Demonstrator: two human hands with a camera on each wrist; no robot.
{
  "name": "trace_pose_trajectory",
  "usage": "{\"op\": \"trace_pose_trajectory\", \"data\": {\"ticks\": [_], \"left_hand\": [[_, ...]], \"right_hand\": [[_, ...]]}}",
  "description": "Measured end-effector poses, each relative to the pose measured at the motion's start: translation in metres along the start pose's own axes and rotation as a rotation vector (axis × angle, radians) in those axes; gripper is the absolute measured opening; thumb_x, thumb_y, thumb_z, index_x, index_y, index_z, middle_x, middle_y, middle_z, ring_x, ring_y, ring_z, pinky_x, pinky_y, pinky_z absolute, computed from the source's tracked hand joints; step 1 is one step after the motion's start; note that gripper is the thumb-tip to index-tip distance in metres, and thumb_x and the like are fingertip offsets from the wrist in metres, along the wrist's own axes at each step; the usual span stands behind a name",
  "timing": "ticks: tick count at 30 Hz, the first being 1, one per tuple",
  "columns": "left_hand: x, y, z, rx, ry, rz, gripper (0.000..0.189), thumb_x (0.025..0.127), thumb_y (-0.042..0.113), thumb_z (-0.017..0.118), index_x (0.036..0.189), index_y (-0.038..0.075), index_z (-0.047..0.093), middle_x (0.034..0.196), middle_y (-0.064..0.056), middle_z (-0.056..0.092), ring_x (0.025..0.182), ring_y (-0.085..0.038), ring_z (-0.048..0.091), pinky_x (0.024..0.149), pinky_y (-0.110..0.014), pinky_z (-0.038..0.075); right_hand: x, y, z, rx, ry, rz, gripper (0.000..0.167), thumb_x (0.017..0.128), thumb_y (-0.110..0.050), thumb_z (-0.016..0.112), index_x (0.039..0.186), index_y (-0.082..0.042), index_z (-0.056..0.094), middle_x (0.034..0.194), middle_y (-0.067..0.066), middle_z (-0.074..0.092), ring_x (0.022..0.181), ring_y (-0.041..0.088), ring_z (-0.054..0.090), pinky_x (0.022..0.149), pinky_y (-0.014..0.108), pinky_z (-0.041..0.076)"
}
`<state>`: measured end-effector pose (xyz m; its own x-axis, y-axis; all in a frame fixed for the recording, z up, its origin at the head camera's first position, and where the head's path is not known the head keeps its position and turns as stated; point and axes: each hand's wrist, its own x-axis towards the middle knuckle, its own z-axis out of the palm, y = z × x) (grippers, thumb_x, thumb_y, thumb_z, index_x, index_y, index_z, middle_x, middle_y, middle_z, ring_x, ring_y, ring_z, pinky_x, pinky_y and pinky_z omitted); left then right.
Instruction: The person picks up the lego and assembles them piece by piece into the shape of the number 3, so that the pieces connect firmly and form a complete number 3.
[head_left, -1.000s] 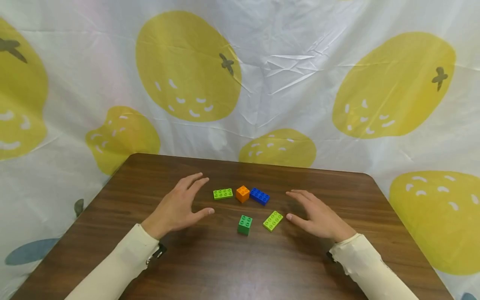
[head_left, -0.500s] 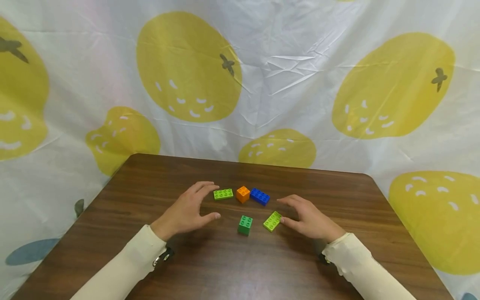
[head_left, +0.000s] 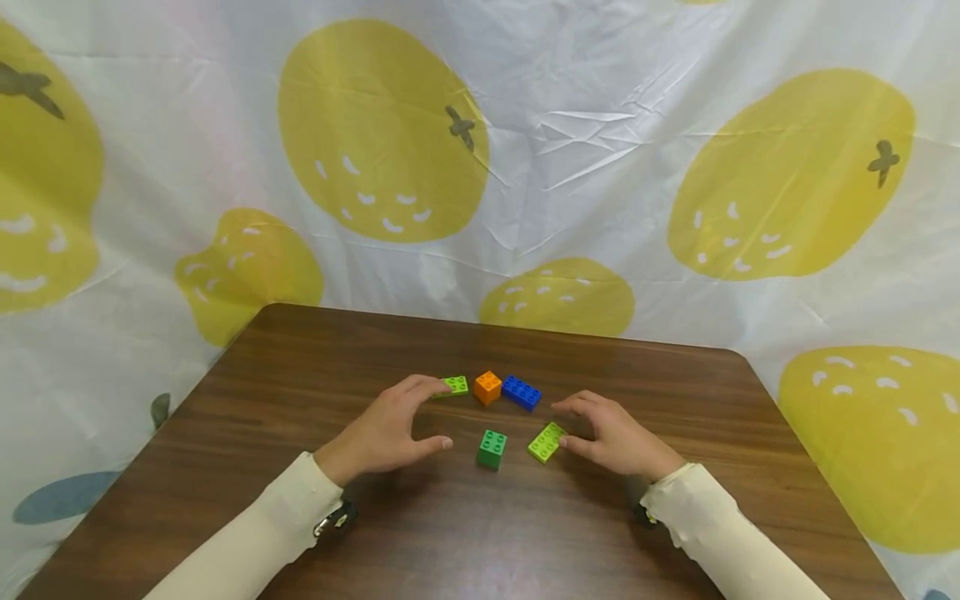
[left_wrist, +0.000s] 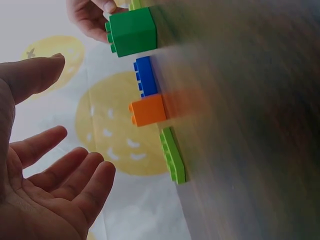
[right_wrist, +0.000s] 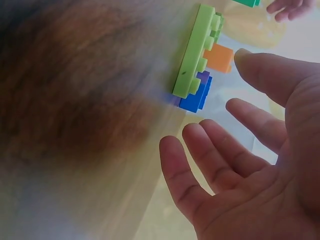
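My left hand [head_left: 387, 427] hovers with spread, relaxed fingers, holding nothing. In the head view its fingertips overlap the flat lime brick [head_left: 456, 385] at the back left. A green 2x2 building brick [head_left: 491, 450] stands right of the left thumb. My right hand [head_left: 613, 437] is likewise loosely spread and holds nothing, its thumb tip overlapping the edge of the other flat lime brick [head_left: 547, 442]. An orange 2x2 brick [head_left: 487, 388] and a blue brick [head_left: 521, 392] lie side by side at the back. In the right wrist view, the near lime brick [right_wrist: 192, 55] shows beyond the fingers.
All the bricks lie on a dark wood-grain table [head_left: 480, 542]. A white cloth [head_left: 570, 183] printed with yellow fruit hangs right behind the table's far edge. Both forearms have cream sleeves [head_left: 255, 525] reaching in from the front.
Both hands have moved inward, the left to the right over the back lime brick, the right to the left up to the near lime brick. The bricks stay where they were.
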<state>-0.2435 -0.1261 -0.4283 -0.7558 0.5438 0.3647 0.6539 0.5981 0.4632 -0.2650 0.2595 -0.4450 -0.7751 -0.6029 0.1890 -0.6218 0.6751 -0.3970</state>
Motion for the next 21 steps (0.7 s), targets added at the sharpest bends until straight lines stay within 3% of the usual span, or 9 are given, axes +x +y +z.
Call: {"op": "trace_pose_trajectory", "data": {"ticks": [7, 13, 21], "left_hand": [[0.000, 0.004, 0.008, -0.046, -0.022, 0.013, 0.065, 0.089, 0.033, 0.086, 0.142, 0.006, 0.061, 0.139, -0.010, 0.065, 0.125, -0.031, 0.065, 0.106, -0.051, 0.056], [0.002, 0.008, 0.013, -0.084, -0.040, 0.022, 0.061, 0.089, 0.030, 0.087, 0.140, 0.006, 0.062, 0.135, -0.012, 0.068, 0.115, -0.032, 0.069, 0.098, -0.047, 0.059], [0.010, 0.012, 0.018, -0.157, -0.114, -0.058, 0.061, 0.090, 0.032, 0.086, 0.142, 0.009, 0.062, 0.138, -0.011, 0.067, 0.115, -0.031, 0.070, 0.099, -0.046, 0.059]], "right_hand": [[0.000, 0.003, 0.002, 0.021, 0.004, -0.003, 0.047, 0.097, -0.022, 0.079, 0.139, -0.005, 0.066, 0.129, 0.010, 0.069, 0.106, 0.022, 0.065, 0.083, 0.034, 0.056], [0.003, 0.007, 0.003, 0.040, -0.020, -0.004, 0.046, 0.096, -0.020, 0.079, 0.137, -0.003, 0.067, 0.120, 0.009, 0.070, 0.095, 0.018, 0.064, 0.077, 0.027, 0.053], [0.007, 0.004, 0.005, 0.063, -0.074, 0.014, 0.042, 0.096, -0.018, 0.079, 0.133, -0.002, 0.070, 0.108, 0.004, 0.069, 0.089, 0.017, 0.060, 0.075, 0.025, 0.050]]}}
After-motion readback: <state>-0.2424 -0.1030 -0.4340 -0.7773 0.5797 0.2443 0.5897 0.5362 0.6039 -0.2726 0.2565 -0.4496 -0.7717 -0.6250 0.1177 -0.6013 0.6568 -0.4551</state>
